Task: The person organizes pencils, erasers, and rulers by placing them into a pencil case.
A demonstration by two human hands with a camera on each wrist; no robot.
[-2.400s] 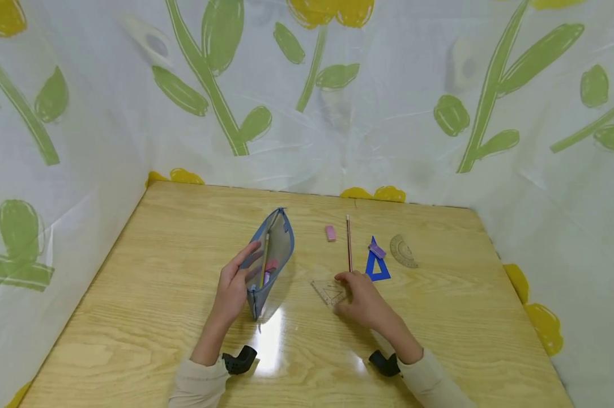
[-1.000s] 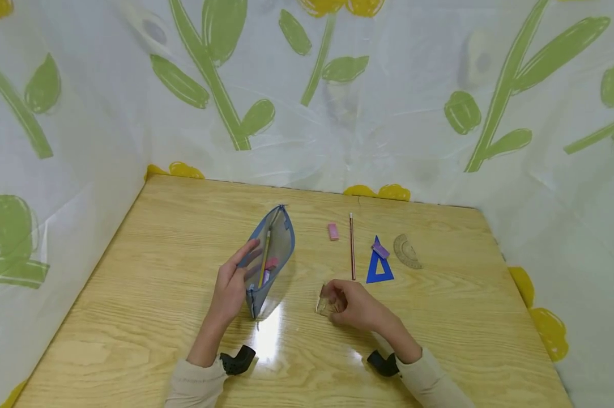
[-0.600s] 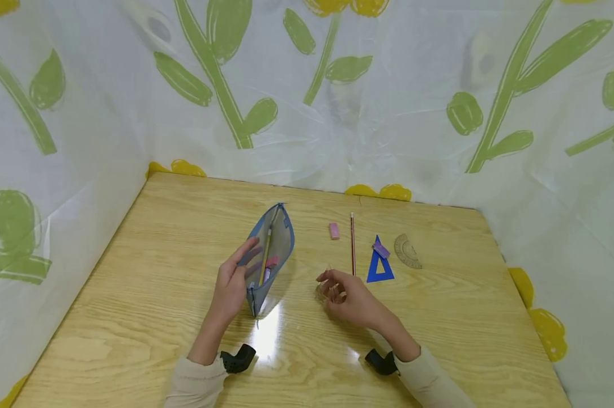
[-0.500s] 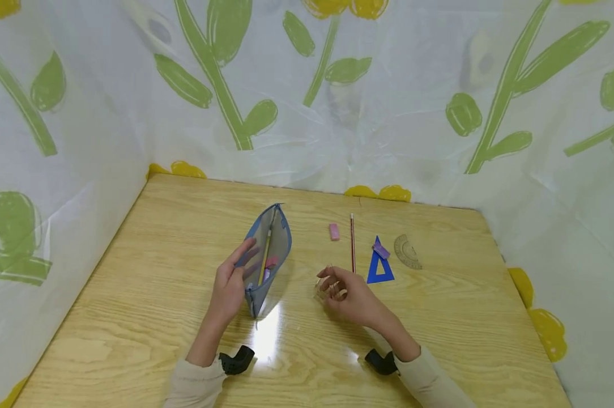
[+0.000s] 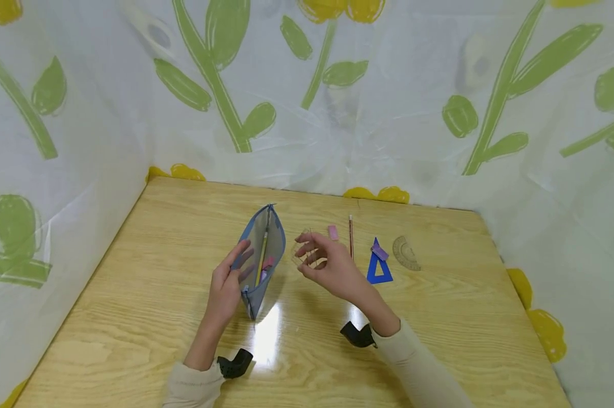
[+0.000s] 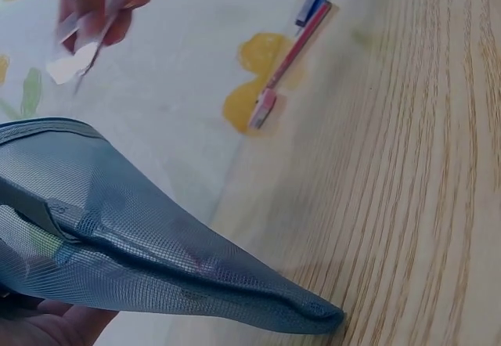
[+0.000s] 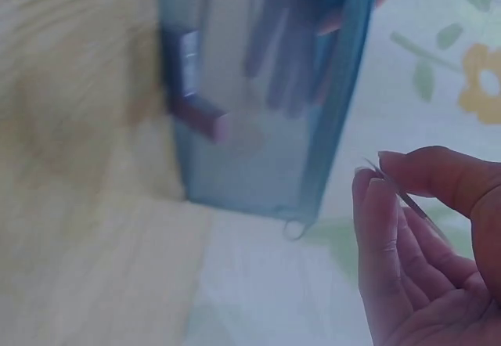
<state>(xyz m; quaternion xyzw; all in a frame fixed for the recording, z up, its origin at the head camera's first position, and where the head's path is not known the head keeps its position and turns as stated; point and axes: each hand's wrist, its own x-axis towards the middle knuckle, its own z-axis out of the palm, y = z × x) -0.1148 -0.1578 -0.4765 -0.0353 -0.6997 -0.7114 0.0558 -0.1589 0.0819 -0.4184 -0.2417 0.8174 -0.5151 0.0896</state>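
Note:
My left hand grips the side of a blue mesh pencil case, its zip mouth spread open upward. Inside lie a yellow pencil, a pink eraser and a small whitish-purple piece. Just right of the case, above the table, my right hand pinches a clear set square between thumb and fingertips. The right wrist view shows this set square edge-on, apart from the case. In the left wrist view it is blurred beside the fingers.
On the wooden table, right of my right hand, lie a pink eraser, a red pencil, a blue set square with a purple eraser on it, and a clear protractor. Flower-printed sheeting borders the table.
My right hand has picked the clear set square up off the table and carried it up and left toward the pencil case. The case has shifted slightly left in my left hand.

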